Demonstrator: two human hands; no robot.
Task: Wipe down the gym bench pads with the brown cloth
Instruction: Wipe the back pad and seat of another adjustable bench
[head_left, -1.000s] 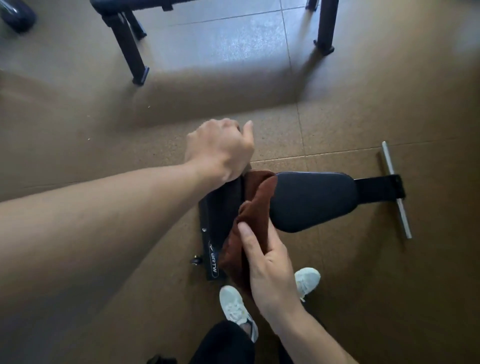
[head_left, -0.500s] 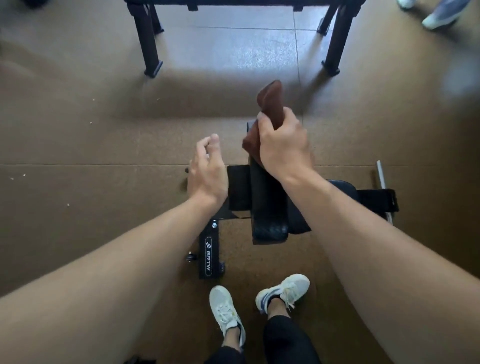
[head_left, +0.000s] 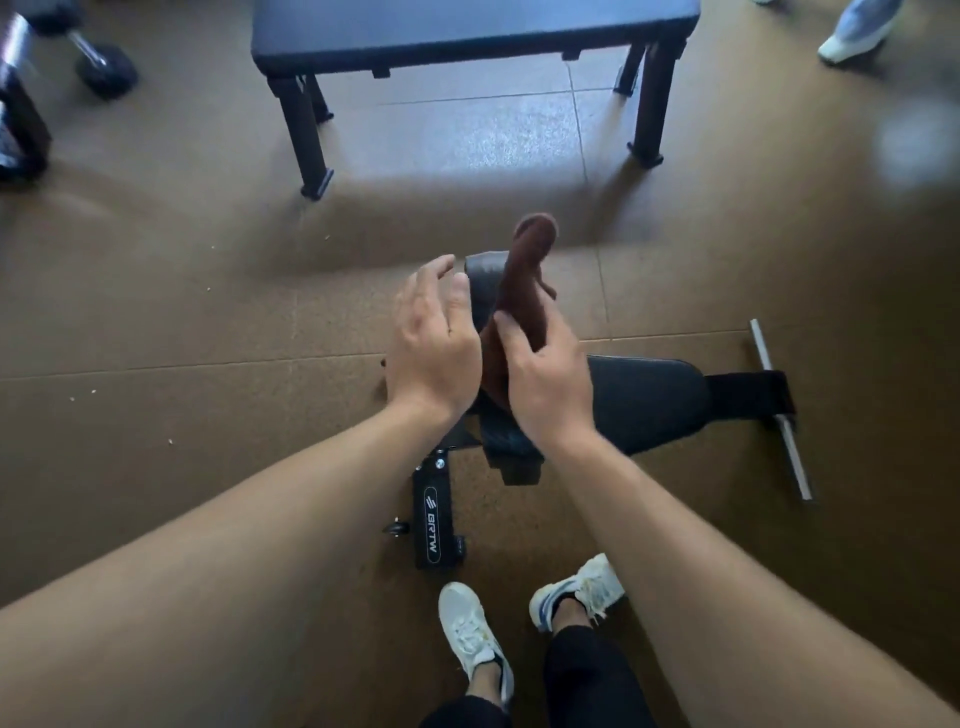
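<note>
Brown floor (head_left: 156, 322), flat bench (head_left: 467, 26) beyond; right hand (head_left: 545, 379) gripping brown cloth (head_left: 524, 270) against raised pad (head_left: 480, 291), left hand (head_left: 434, 348) spread.

The brown cloth (head_left: 524, 280) is bunched lengthwise and draped over the raised back pad (head_left: 480, 291), its top end poking past the pad's upper edge. Both pads are black; the seat pad (head_left: 649, 400) lies flat, low above the floor.
</note>
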